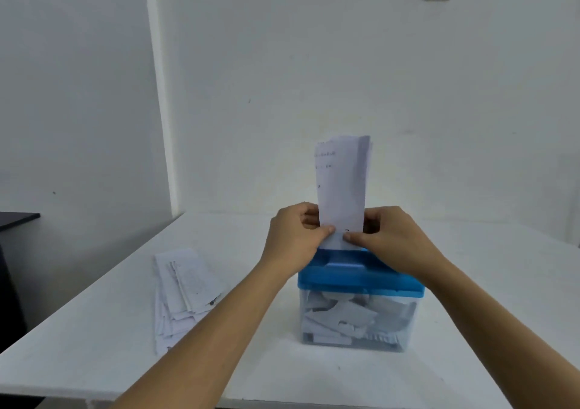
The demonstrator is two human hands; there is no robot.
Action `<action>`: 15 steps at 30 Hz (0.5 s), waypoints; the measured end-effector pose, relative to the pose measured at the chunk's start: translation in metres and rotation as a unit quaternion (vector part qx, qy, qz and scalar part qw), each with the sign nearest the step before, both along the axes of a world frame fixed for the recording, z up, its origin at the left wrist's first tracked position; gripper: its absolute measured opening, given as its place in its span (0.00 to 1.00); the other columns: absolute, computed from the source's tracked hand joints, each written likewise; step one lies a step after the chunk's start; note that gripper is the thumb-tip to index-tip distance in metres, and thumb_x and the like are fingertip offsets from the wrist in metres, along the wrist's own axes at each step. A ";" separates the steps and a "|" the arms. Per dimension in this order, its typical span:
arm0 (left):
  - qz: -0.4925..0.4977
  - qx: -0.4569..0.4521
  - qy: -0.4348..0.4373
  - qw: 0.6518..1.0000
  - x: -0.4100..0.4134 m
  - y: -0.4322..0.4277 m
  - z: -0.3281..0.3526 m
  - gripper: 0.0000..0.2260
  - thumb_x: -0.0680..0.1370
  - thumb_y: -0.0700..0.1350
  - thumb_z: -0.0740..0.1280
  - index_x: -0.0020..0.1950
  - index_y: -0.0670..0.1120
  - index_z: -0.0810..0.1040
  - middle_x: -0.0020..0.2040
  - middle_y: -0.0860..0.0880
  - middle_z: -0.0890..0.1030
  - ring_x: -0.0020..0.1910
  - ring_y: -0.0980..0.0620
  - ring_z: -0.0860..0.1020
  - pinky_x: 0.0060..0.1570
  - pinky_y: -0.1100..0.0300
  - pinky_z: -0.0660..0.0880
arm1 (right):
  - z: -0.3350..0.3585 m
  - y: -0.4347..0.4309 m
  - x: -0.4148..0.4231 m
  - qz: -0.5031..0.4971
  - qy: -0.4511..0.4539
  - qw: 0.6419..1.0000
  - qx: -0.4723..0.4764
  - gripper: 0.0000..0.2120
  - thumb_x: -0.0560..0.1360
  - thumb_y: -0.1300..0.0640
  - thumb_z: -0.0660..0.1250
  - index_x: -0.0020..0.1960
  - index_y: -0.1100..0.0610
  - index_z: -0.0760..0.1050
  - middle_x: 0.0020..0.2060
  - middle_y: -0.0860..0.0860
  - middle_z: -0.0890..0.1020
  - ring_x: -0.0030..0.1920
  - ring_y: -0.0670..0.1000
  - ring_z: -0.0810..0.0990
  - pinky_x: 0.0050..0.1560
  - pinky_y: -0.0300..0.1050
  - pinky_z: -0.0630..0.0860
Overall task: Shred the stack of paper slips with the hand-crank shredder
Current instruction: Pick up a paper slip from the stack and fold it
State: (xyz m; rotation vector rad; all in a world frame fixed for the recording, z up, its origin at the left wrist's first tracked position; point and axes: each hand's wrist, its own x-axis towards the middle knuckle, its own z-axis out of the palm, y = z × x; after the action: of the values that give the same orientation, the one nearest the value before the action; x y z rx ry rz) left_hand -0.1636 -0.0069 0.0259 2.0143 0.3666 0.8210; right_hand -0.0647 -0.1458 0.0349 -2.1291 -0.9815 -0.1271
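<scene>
One slip betw. hands

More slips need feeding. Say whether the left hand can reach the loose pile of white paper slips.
Probably yes, once it lets go: the left hand pinches the upright white paper slip above the blue-lidded clear shredder, and the loose pile of white paper slips lies left of it, nothing between.

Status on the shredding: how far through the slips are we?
Done: the clear bin under the blue shredder top already holds paper pieces. In hand: the left hand and right hand pinch a slip upright, its lower end at that top. Left: a pile of slips lies on the table beside it, so plenty remains.
</scene>
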 end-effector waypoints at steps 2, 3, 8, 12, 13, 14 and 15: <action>0.011 0.011 0.001 1.000 0.002 0.001 0.001 0.09 0.76 0.44 0.75 0.55 0.49 0.80 0.52 0.52 0.84 0.46 0.57 0.82 0.44 0.71 0.76 | -0.004 0.000 0.002 -0.001 0.006 1.000 0.006 0.21 0.77 0.50 0.71 0.68 0.54 0.77 0.56 0.47 0.83 0.45 0.46 0.81 0.41 0.30 0.74; 0.011 0.015 0.001 1.000 0.002 0.002 0.001 0.09 0.76 0.44 0.75 0.54 0.48 0.80 0.52 0.52 0.84 0.46 0.57 0.82 0.44 0.70 0.77 | -0.004 0.001 0.003 0.001 0.005 1.000 0.009 0.21 0.77 0.50 0.71 0.68 0.54 0.77 0.55 0.47 0.83 0.45 0.46 0.81 0.40 0.30 0.73; -0.012 0.020 0.021 1.000 0.002 0.001 -0.002 0.13 0.78 0.46 0.73 0.62 0.47 0.80 0.57 0.51 0.84 0.53 0.53 0.82 0.55 0.61 0.79 | -0.008 -0.001 -0.001 -0.004 -0.009 1.000 0.001 0.19 0.78 0.49 0.70 0.68 0.51 0.77 0.49 0.43 0.81 0.44 0.45 0.81 0.47 0.36 0.78; -0.014 0.020 0.019 1.000 0.000 0.000 -0.009 0.13 0.80 0.47 0.70 0.64 0.47 0.80 0.59 0.51 0.83 0.55 0.52 0.81 0.58 0.57 0.79 | -0.010 -0.002 -0.003 -0.007 -0.020 1.000 0.007 0.17 0.78 0.49 0.70 0.66 0.49 0.78 0.50 0.42 0.83 0.47 0.47 0.82 0.55 0.46 0.81; -0.014 0.021 0.017 1.000 0.001 -0.001 -0.010 0.13 0.80 0.48 0.69 0.64 0.48 0.80 0.59 0.52 0.83 0.55 0.52 0.81 0.58 0.58 0.79 | -0.010 -0.003 -0.003 -0.011 -0.025 1.000 0.009 0.17 0.78 0.49 0.70 0.66 0.48 0.78 0.51 0.43 0.83 0.48 0.47 0.82 0.55 0.47 0.81; -0.013 0.022 0.018 1.000 0.002 -0.002 -0.011 0.13 0.81 0.48 0.69 0.65 0.48 0.79 0.60 0.52 0.83 0.55 0.53 0.80 0.58 0.58 0.79 | -0.010 -0.002 -0.003 -0.012 -0.029 0.999 0.009 0.17 0.78 0.49 0.70 0.67 0.48 0.78 0.52 0.44 0.84 0.48 0.47 0.82 0.56 0.47 0.81; -0.015 0.025 0.021 0.999 0.003 -0.003 -0.013 0.14 0.81 0.49 0.68 0.66 0.49 0.78 0.61 0.52 0.82 0.56 0.54 0.79 0.58 0.60 0.78 | -0.011 -0.002 -0.003 -0.013 -0.034 0.999 0.007 0.18 0.78 0.49 0.69 0.67 0.48 0.77 0.53 0.44 0.84 0.48 0.47 0.82 0.56 0.47 0.81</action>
State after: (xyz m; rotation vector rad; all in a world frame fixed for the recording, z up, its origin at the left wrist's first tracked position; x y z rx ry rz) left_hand -0.1608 -0.0098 0.0132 2.0811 0.3426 0.7780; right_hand -0.0677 -0.1482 0.0241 -2.1367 -0.9903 -0.2193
